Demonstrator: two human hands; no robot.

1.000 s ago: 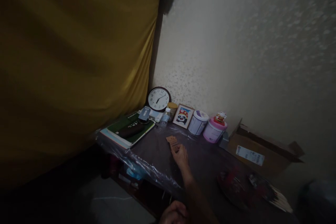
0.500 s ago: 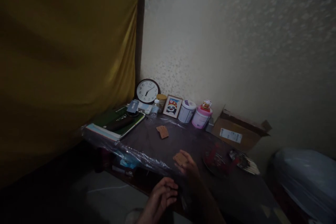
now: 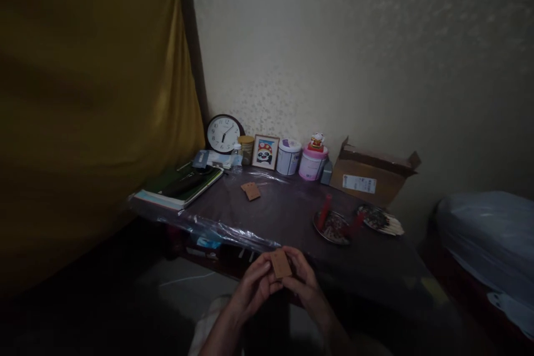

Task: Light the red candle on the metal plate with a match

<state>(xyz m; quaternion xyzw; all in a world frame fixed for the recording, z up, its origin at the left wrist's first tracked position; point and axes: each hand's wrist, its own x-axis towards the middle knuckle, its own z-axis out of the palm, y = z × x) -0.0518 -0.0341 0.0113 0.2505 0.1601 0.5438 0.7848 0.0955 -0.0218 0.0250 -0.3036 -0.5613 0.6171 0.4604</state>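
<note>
Both my hands meet in front of me at the near edge of the dark table [image 3: 283, 217]. My left hand [image 3: 254, 285] and my right hand [image 3: 303, 281] pinch a small brown card [image 3: 280, 263] between their fingers, holding it upright above the table's edge. A small pile of similar brown cards [image 3: 251, 190] lies further back on the table, apart from my hands.
A clock [image 3: 223, 133], framed panda picture [image 3: 265, 152], two tubs [image 3: 288, 157] and an open cardboard box [image 3: 371, 173] line the wall. Books [image 3: 179, 188] lie at the left. A dish with red candles [image 3: 332, 225] and a plate of sticks [image 3: 380, 219] sit right. A yellow curtain [image 3: 83, 100] hangs left.
My right hand drew back from the pile with one card to the table's near edge. My left hand rose to take hold of it too. The view swung right.
</note>
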